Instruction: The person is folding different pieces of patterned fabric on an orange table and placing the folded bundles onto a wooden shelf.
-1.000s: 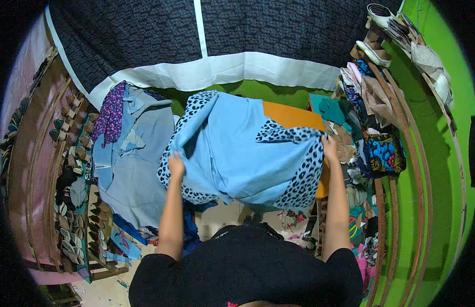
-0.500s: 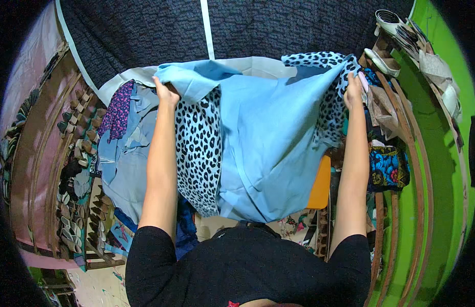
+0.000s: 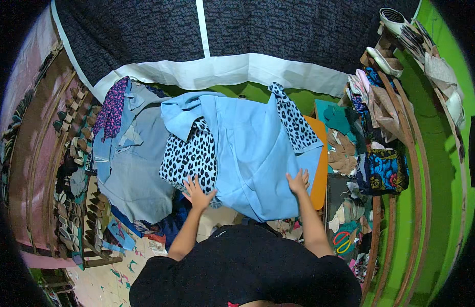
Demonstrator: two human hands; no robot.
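A light blue cloth (image 3: 247, 138) lies spread over an orange surface (image 3: 320, 153) in front of me. White leopard-print fabric with black spots (image 3: 188, 158) shows at its left side, and another strip of that print (image 3: 293, 120) shows at the upper right. My left hand (image 3: 197, 193) rests with spread fingers on the lower edge of the leopard print. At the right, my right hand (image 3: 299, 182) lies on the blue cloth, its fingers apart. Neither hand grips the fabric.
Grey-blue fabric (image 3: 140, 153) with a purple floral piece (image 3: 113, 110) lies to the left. Scissors with red and yellow handles (image 3: 342, 242) lie among scraps at the right. Wooden racks of shoe shapes (image 3: 71, 215) stand left. A dark curtain (image 3: 145, 36) hangs at the back.
Both hands have let go of the raised cloth's far corners and come back toward my body. The cloth has dropped onto the surface, uncovering the scissors and scraps at the right.
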